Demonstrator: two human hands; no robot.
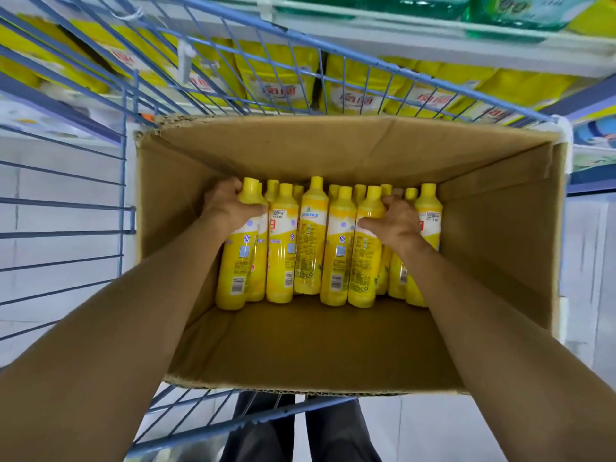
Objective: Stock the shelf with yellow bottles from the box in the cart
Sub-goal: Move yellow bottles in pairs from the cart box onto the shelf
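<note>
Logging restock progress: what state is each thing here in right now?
Box: open, near half of floor bare.
Yellow bottles: upright, capped, packed against the far wall.
Left hand: grips the leftmost bottle.
Right hand: grips a bottle toward the right.
Cart: holds the box.

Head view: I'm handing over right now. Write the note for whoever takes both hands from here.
Left hand grips the leftmost bottle near its neck; right hand grips a bottle toward the right.
Yellow bottles stand at the far side of the box, which sits in the blue wire cart; its near floor is bare.
Done: neither gripped bottle is lifted out yet.
Left: lift both, set them on the shelf beyond the cart, repeat for the rest.
</note>
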